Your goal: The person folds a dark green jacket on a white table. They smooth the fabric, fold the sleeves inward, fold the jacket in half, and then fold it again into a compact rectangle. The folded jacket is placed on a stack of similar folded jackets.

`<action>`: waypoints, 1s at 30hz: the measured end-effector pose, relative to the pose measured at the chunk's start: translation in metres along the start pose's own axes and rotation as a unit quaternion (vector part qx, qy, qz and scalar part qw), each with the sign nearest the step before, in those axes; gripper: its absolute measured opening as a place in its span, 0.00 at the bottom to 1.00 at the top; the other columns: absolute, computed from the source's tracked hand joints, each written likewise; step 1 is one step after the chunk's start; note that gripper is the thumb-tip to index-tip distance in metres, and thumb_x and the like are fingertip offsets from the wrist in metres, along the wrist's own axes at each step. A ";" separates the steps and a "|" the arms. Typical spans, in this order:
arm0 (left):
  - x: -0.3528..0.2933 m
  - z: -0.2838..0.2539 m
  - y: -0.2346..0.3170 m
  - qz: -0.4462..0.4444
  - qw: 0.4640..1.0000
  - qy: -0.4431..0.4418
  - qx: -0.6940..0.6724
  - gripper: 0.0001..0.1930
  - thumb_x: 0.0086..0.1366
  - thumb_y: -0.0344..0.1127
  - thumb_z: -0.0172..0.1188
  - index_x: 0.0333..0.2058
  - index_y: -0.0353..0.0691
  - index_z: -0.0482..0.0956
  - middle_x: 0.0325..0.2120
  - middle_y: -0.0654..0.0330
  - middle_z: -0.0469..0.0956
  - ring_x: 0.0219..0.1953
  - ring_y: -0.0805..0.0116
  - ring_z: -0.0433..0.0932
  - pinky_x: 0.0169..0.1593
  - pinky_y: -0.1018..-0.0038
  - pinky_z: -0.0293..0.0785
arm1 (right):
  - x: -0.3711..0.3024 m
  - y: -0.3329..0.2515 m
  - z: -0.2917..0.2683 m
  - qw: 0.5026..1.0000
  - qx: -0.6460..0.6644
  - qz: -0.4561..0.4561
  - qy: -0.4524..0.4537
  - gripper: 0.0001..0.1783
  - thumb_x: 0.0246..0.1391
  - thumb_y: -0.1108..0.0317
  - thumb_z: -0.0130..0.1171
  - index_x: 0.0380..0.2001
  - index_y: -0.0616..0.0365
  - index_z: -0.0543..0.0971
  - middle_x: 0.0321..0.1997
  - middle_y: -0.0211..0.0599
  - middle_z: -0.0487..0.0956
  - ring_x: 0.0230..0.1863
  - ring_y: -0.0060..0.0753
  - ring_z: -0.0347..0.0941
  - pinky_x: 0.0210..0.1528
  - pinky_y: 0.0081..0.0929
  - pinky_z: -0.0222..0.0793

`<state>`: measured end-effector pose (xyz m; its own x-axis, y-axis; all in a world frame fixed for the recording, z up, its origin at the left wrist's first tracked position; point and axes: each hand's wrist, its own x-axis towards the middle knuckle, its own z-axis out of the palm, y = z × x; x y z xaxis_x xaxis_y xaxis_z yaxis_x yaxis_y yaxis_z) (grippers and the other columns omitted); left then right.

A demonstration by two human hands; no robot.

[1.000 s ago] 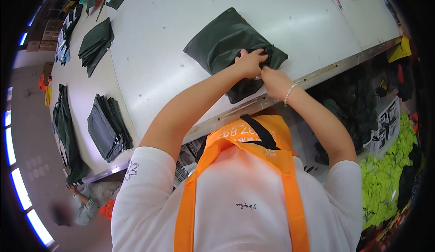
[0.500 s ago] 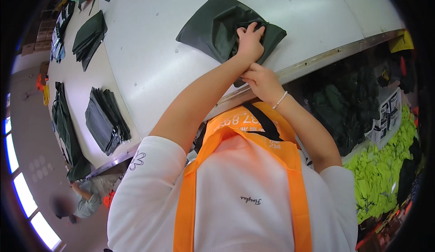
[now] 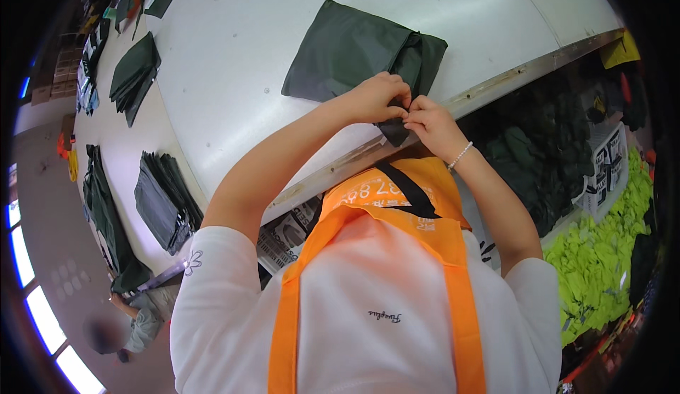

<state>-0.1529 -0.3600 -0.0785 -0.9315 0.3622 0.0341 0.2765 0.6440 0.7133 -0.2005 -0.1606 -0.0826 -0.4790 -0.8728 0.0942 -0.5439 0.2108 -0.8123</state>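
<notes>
A flat, folded bundle of dark green, slightly shiny fabric (image 3: 340, 50) lies near the front edge of the white table. An opening or loose fold shows along its right part, and one dark corner hangs over the table edge below my hands. My left hand (image 3: 382, 98) is closed in a pinch on the bundle's near right edge. Close beside it, my right hand (image 3: 432, 126) pinches the same edge, the fingertips of both hands almost meeting. Whatever small part sits between the fingertips is hidden.
Stacks of folded dark green pieces (image 3: 134, 75) and grey-green pieces (image 3: 166, 199) lie on the left table. Dark garments (image 3: 531, 167) fill the space under the table edge at right, beside a heap of bright yellow-green fabric (image 3: 595, 273). Another person (image 3: 134, 323) is at lower left.
My left hand has come out from the bundle's opening down to its near edge, beside my right hand. The right hand has shifted slightly right and nearer; the bundle's top now lies flatter.
</notes>
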 end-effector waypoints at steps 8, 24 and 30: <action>0.013 0.003 -0.022 -0.083 0.959 -0.183 -0.201 0.17 0.51 0.34 0.67 0.38 0.38 0.74 0.31 0.62 0.70 0.36 0.69 0.67 0.41 0.74 0.66 | -0.003 0.003 -0.003 0.999 0.006 -0.018 -0.048 0.04 0.47 0.72 0.59 0.29 0.59 0.78 0.35 0.37 0.71 0.35 0.42 0.72 0.38 0.33 0.68; -0.024 0.068 0.035 -0.305 0.889 0.203 -0.275 0.12 0.51 0.29 0.63 0.36 0.40 0.76 0.29 0.58 0.76 0.41 0.61 0.74 0.44 0.67 0.70 | -0.025 -0.002 -0.017 1.000 -0.020 0.002 -0.011 0.04 0.45 0.74 0.59 0.24 0.61 0.74 0.33 0.39 0.71 0.31 0.44 0.71 0.32 0.32 0.68; -0.021 0.028 0.022 -0.185 0.913 0.302 0.200 0.32 0.52 0.34 0.63 0.56 0.34 0.64 0.58 0.47 0.61 0.59 0.48 0.61 0.60 0.58 0.59 | 0.014 -0.012 0.016 0.975 -0.121 0.136 0.129 0.21 0.47 0.77 0.52 0.48 0.54 0.69 0.41 0.44 0.68 0.33 0.53 0.72 0.36 0.44 0.70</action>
<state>-0.1205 -0.3348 -0.0832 -0.9054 -0.2906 0.3096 -0.1321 0.8858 0.4450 -0.1901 -0.1820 -0.0808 -0.7683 -0.6372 0.0606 -0.5042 0.5442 -0.6706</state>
